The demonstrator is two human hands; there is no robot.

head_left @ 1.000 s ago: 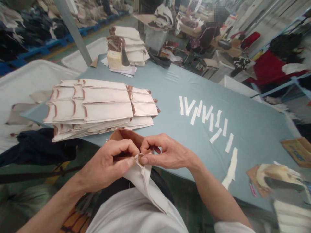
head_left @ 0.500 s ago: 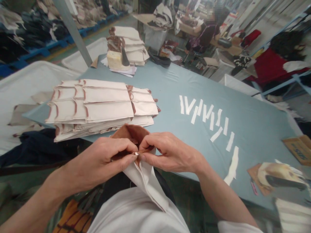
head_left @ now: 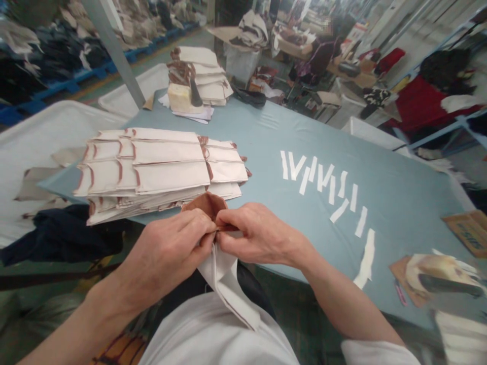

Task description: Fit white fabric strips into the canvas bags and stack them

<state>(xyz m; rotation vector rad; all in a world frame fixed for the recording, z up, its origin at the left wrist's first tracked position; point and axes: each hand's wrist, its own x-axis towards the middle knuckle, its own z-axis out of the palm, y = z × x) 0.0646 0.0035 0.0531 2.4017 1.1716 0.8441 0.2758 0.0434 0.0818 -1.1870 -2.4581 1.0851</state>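
Note:
Between my hands is a cream cloth piece with a brown inner side point(head_left: 224, 271), its long folded end hanging down against my white shirt. My left hand point(head_left: 171, 238) pinches its upper edge, fingers curled. Right beside it, my right hand point(head_left: 258, 233) pinches the same edge between thumb and fingers, the fingertips of both hands almost touching. A brown flap stands up behind the fingers. What lies right under the fingertips is hidden. Just beyond my hands, stacked cream cloth pieces with brown edges point(head_left: 167, 175) lie on the blue-green table point(head_left: 262, 132).
White strips point(head_left: 331, 190) lie scattered right of my hands. A second cream stack point(head_left: 207, 76) stands at the back beside a yellowish block point(head_left: 184, 97). At the right are a pink cutter point(head_left: 400, 294) and a cardboard piece point(head_left: 466, 233). A white bin point(head_left: 57, 121) stands left.
My left hand has rolled over the cloth edge, its fingers more curled and its back turned up. The brown opening has narrowed, and the hanging end has shifted slightly.

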